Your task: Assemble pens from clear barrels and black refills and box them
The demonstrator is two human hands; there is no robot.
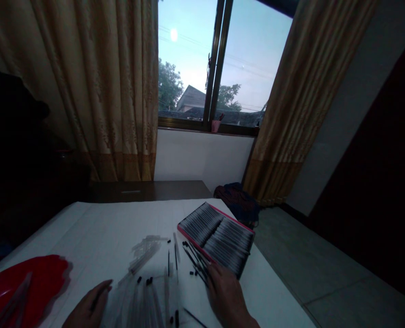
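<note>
My right hand (224,291) is at the lower middle, its fingers closed on several thin dark sticks (197,262) beside a pink-edged tray (181,228). Two blocks of slim, dark-ended pieces lie side by side in the tray. My left hand (89,305) is at the bottom left, thumb and fingers pressed around a small dark thing too blurred to name. Clear tubes (146,303) lie between my hands. Further clear strips (144,255), small black caps (192,273) and loose thin sticks (176,257) are scattered on the white surface (99,232).
A red scalloped dish (47,273) holding clear pieces is at the left. Behind the white surface stands a dark cabinet (178,189). Dark patterned cloth (239,202) lies beyond the right corner. A pink cup (215,126) sits on the windowsill between curtains.
</note>
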